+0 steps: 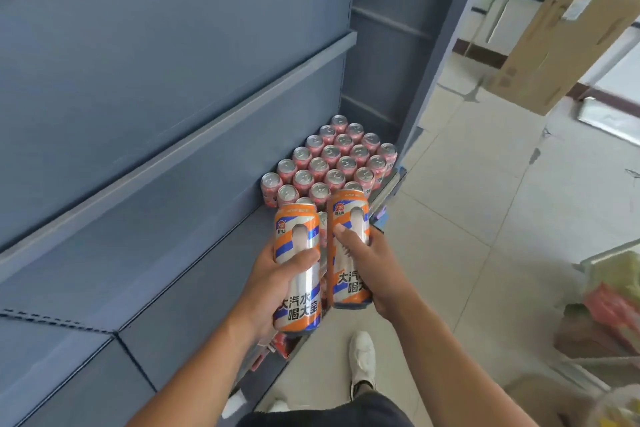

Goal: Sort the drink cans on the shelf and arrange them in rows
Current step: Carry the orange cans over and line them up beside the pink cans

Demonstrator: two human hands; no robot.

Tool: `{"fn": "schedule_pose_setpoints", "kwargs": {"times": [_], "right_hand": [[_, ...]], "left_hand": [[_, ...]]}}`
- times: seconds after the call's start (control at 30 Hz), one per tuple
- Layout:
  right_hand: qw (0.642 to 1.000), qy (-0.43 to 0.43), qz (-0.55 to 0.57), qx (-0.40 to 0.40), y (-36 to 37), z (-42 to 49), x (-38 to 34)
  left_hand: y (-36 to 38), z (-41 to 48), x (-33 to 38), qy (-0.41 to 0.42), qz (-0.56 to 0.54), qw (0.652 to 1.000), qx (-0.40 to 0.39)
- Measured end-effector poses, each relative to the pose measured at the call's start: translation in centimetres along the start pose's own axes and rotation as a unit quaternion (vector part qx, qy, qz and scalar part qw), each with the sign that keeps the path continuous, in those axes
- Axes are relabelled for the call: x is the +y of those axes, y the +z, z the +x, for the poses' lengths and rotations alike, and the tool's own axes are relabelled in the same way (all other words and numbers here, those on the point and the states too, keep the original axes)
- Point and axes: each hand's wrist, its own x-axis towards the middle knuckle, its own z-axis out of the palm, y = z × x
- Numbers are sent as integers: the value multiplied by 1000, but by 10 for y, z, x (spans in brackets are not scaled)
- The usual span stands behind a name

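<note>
While our fingers (302, 256) are curled tight, each hand holds one tall orange and blue can. Our left hand (273, 284) wraps round the left can (304, 291), with the thumb across its front. Our right hand (375, 270) wraps round the right can (348, 288) the same way. Both cans are up in the air, tipped a little away from us, and they sit just beside each other. They may be touching; we cannot tell for sure.

Past the two cans, the pink cans (332, 159) stand in neat rows at the far end of the shelf (194, 270). We think our two cans go next to them on the bare part.

What could go wrong? If we set a tall can down too fast or bump the front pink ones, some could tip over and knock their neighbours. The shelf edge is close too, so a can put too near it could roll off onto the floor (467, 218), near our shoe (362, 354).
</note>
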Motion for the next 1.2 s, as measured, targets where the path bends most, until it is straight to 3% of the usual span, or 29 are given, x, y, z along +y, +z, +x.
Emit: {"fn": "schedule_pose_setpoints", "kwargs": {"times": [0.23,0.47,0.7,0.97,1.2], "right_hand": [[994,14,-39,-101,-28,57,-34],[981,-5,-106,-161,-18,104,-43],[966,-38,-153,-203,19,142,-45],[938,-89,-296,-158,61,201,-47],[917,-90,-325,-213,79,250,-38]], "left_hand": [[36,39,-2,31,-17,988,150],[28,59,-2,28,-34,966,255],[-8,88,3,36,-22,961,273],[-53,136,10,37,-6,962,271],[-74,171,0,34,13,945,324]]}}
